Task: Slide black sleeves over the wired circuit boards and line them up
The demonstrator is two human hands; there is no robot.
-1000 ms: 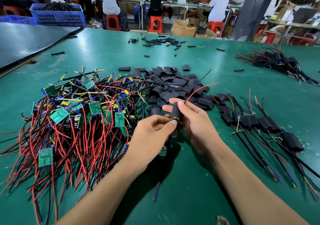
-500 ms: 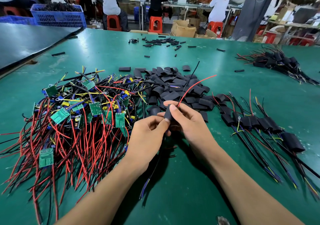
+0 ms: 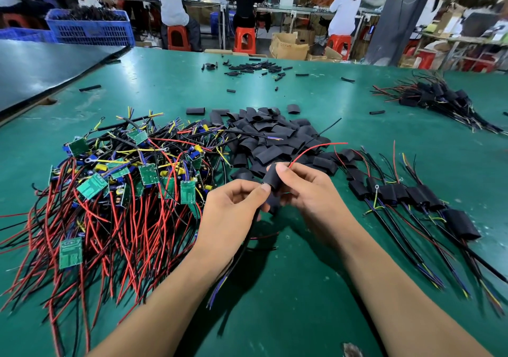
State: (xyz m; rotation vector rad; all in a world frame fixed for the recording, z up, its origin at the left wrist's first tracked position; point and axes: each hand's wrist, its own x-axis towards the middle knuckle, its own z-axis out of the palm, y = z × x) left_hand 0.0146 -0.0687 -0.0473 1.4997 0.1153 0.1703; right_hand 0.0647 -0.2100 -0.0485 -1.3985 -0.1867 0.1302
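A: Head view, centre frame, hands?
B: Right hand (image 3: 308,188) and left hand (image 3: 233,213) both pinch a matte black sleeve (image 3: 273,176), a flattened tube. Thin red wire (image 3: 316,147) arcs from its top.
A: Surface?
B: Smooth green table (image 3: 302,288).

Table: we look down on a green table (image 3: 302,288) that fills our view from 3 through 6 to 9 o'clock.
Dark table: at 9 to 10 o'clock we see a second, dark-topped table (image 3: 41,67) just beside the green one.
Blue crate: at 10 o'clock, beyond both, a blue slatted crate (image 3: 90,27) holds dark things we cannot make out.
Stools: we count three red stools (image 3: 244,40) from 11 to 1 o'clock.
People: seated people (image 3: 171,1) face away from us at far benches.
Cardboard box: at 12 o'clock, an open cardboard box (image 3: 288,45) sits on the floor.
Pillar: at 1 o'clock, a dark pillar (image 3: 398,18) rises out of view.
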